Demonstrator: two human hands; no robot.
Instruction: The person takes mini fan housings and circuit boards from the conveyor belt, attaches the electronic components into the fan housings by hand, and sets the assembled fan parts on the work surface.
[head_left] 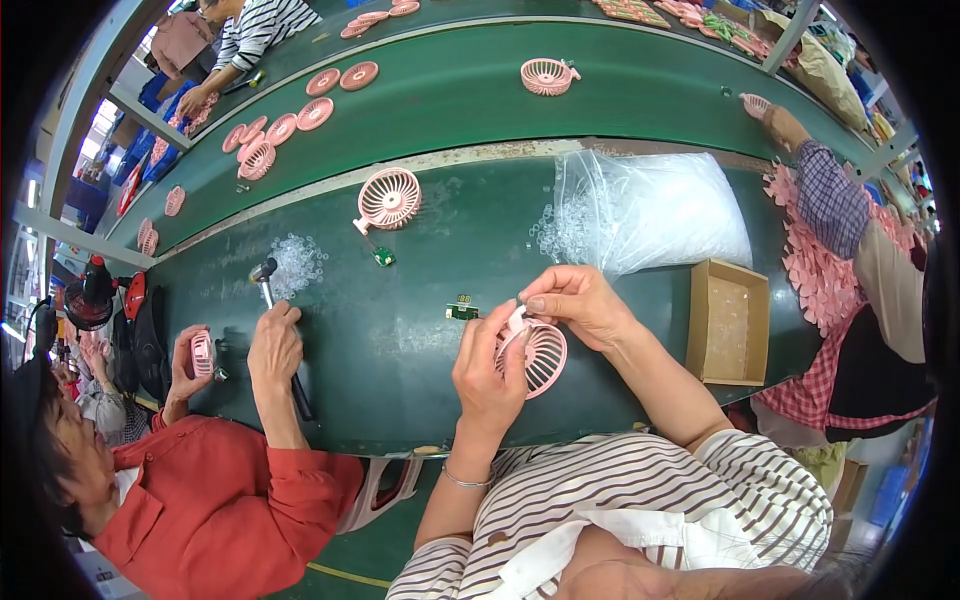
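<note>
Near the table's front edge, my left hand (488,365) is closed around a pink slotted fan housing (546,358), its round grille facing up and to the right. My right hand (582,303) pinches at the small neck piece on the housing's upper side; whatever sits between those fingertips is too small to make out. Just beyond my left fingers lies a small green circuit board (462,310) with a display; whether it is wired to the housing cannot be seen. Farther left, another pink fan housing (389,198) rests on the table with a green board (383,257) attached by a wire.
A clear bag (680,215) of small transparent parts lies at the back right, above an open cardboard box (728,322). To my left, a person in red holds a hammer (264,275) near loose clear rings (297,262). Pink fan parts (315,113) dot the green conveyor (450,90).
</note>
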